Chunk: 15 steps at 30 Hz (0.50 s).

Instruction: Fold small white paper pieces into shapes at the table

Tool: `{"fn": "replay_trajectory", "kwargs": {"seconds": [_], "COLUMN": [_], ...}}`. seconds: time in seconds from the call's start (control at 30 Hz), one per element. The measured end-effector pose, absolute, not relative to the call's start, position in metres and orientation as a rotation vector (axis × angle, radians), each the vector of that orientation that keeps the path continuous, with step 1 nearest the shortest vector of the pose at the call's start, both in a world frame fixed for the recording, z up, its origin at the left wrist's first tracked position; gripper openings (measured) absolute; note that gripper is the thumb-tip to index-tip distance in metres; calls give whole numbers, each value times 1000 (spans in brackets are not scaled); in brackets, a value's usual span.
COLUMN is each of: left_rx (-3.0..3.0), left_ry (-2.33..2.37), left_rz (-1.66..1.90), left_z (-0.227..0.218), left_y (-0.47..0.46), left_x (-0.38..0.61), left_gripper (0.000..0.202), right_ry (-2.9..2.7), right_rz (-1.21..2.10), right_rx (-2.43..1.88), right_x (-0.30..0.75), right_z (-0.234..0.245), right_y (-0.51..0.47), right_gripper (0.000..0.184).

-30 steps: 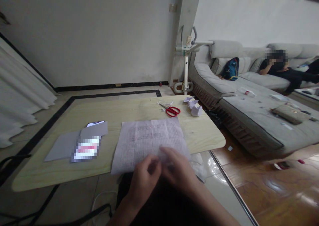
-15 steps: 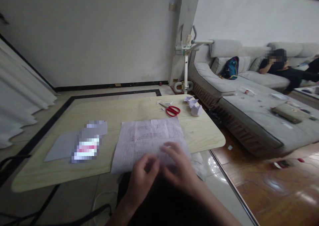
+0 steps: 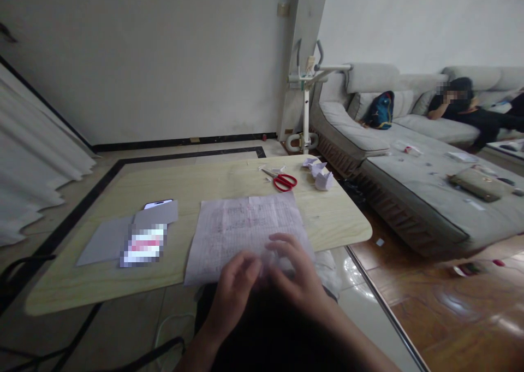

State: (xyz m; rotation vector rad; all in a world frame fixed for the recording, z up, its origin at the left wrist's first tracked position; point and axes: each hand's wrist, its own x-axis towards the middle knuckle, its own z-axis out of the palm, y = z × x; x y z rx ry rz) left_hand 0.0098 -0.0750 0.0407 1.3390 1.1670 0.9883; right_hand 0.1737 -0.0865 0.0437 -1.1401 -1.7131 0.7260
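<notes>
My left hand (image 3: pixel 237 287) is closed, its thumb and forefinger pinched together over the near edge of the paper sheet. Facing it, my right hand (image 3: pixel 297 271) is curved with thumb and fingers apart. Between the fingertips there is a faint blurred patch; I cannot make out whether it is an object. Under and beyond both hands lies a creased sheet of lined paper (image 3: pixel 229 230) covered in writing, its near edge overhanging the table. Farther back, red-handled scissors (image 3: pixel 284 181) rest among small white scraps. Folded paper pieces (image 3: pixel 323 181) stand at their right.
On the left of the wooden table (image 3: pixel 110 189) are a grey-white sheet (image 3: pixel 104 240), a phone (image 3: pixel 158 203) partly covered by paper, and a pixelated bright item (image 3: pixel 144 246). A grey sofa (image 3: pixel 409 197) with a backpack (image 3: pixel 380 110) and a reclining person (image 3: pixel 462 110) is at right.
My hands stay close together over the paper's near edge, with only slight finger movement. The whole view has shifted slightly; the table items keep their places.
</notes>
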Motion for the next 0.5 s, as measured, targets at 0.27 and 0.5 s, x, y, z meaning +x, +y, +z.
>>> {"fn": "replay_trajectory", "kwargs": {"seconds": [0.27,0.5], "left_rx": [1238,1210], "left_ry": [1057,1038], "left_rz": [1019,1009], "left_z": [39,36], "left_y": [-76,-75], "left_x": [9,11], "left_gripper": [13,15], "right_ry": [-1584,-1589], "right_rz": [783,758], "right_rx": [-1131,-1107], "right_x": [173,172], "right_z": [45,43], "right_y": [-84,-83], "right_gripper": [22,24]}}
